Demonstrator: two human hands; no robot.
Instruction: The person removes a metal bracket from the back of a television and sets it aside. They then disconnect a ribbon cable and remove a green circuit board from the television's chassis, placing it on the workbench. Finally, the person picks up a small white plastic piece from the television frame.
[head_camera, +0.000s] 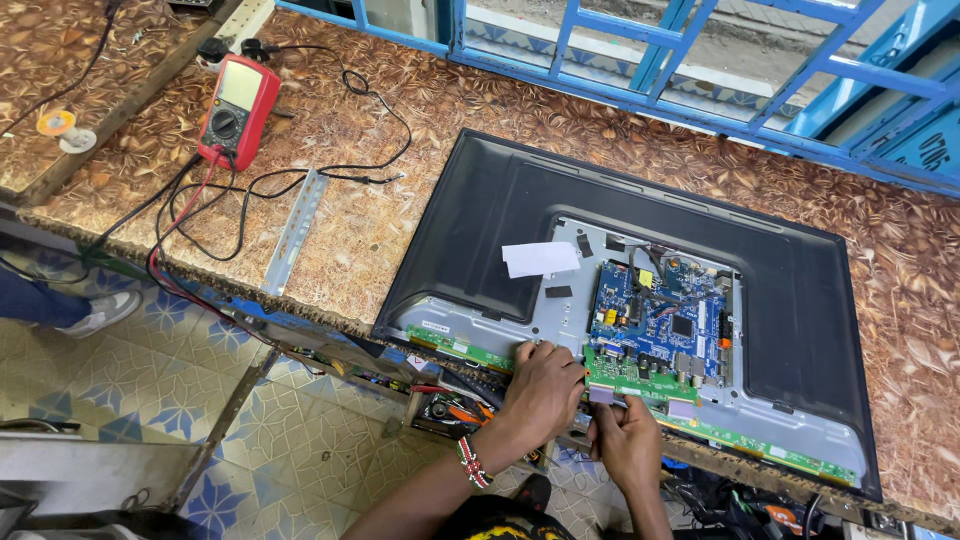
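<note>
TV (500, 220) lies face-down on the tabletop (380, 130), back cover off so the boards are reachable. Left hand (543, 385) presses flat, nothing gripped, on the green strip board (455, 347) at the TV's near edge; right hand (625, 440) pinches a ribbon connector (603, 396) beside it. Multimeter (238, 108) sits well left of the TV.

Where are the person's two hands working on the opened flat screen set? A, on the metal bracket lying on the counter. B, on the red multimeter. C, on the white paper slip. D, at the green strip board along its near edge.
D: the left hand and the right hand both rest at the green strip board on the near edge of the flat screen set, far from the red multimeter.
</note>
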